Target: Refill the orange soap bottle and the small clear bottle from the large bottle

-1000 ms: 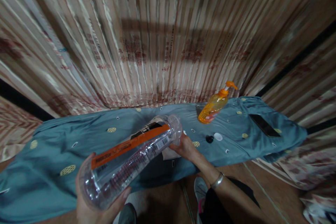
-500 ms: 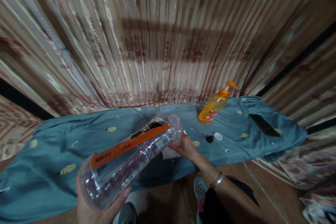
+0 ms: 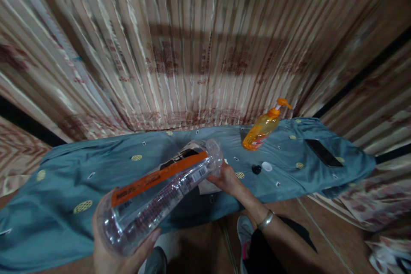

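Note:
A large clear plastic bottle (image 3: 160, 195) with an orange and black label lies tilted over the teal cloth-covered table (image 3: 64, 180). My left hand (image 3: 115, 257) cups its base near the front edge, fingers wrapped round it. My right hand (image 3: 226, 178), a metal bangle on its wrist, grips the far end of the bottle near the neck. Something pale lies on the cloth under the right hand; I cannot make out what it is.
An orange pump bottle (image 3: 262, 128) stands at the back right. A small black cap (image 3: 256, 169) and a white cap (image 3: 266, 166) lie beside each other on the cloth. A dark phone (image 3: 323, 153) lies further right. Striped curtains (image 3: 199, 51) hang behind.

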`<state>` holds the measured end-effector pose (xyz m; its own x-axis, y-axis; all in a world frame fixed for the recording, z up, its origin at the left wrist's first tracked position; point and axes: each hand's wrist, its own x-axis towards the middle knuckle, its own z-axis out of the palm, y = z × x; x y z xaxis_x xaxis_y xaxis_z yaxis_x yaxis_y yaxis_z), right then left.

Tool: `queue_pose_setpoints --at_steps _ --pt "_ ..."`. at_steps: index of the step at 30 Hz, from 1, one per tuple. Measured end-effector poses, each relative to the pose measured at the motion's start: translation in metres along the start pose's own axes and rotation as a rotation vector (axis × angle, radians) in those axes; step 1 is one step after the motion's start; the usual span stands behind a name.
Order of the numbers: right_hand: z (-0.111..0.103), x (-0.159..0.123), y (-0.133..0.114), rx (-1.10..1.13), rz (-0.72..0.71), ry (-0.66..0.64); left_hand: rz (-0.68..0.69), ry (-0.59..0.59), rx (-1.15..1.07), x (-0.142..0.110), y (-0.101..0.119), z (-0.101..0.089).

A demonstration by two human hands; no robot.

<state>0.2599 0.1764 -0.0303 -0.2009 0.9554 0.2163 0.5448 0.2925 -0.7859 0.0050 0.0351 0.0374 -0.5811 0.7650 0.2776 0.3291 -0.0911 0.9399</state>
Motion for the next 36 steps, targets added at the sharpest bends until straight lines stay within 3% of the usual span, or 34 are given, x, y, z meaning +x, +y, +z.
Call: queue_pose_setpoints --at_steps 12,36 --pt "-0.0003 -0.0006 0.0001 -0.006 0.004 0.01 -0.049 0.021 -0.047 0.0004 0.0064 0.0017" --pt "0.002 -0.0007 0.0039 -0.003 -0.016 0.008 0.008 0.037 -0.015 0.0016 0.0042 0.0006"
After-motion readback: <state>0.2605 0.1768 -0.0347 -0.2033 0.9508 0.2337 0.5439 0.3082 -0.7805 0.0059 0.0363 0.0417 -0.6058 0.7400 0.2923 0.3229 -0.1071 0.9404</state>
